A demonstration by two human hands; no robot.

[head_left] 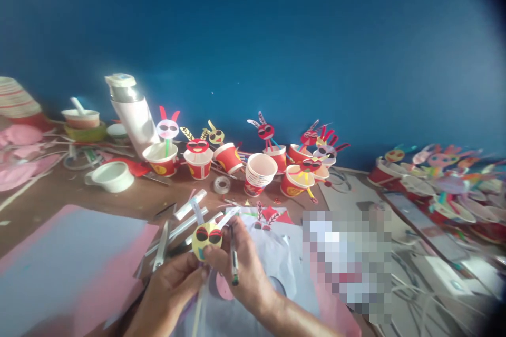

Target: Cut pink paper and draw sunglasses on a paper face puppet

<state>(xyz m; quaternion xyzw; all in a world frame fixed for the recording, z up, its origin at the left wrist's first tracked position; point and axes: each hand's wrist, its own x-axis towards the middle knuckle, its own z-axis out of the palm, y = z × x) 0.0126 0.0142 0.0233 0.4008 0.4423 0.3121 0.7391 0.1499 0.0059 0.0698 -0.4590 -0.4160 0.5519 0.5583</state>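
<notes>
While our left hand (172,280) is pinching the lower edge of a yellow paper face (206,242) between closed fingers, our right hand (249,260) is pressing a thumb on its front, with other fingers curling behind it. We are also holding a pen (234,259) in the right hand. The face is sitting in front of the tape roll (222,185), nearer to us and slightly to the roll's left, and two pale strips are sticking up from its top.

On the worktop (152,195), a stack of paper cups (261,166) is standing right of the roll. Just behind the roll, a red cup (228,159) is tilting. To its left we are seeing a white mug (118,176); farther back on that side, a white flask (132,121) is leaning in our view. Beyond the roll, a blue wall (253,37) is filling the background.
</notes>
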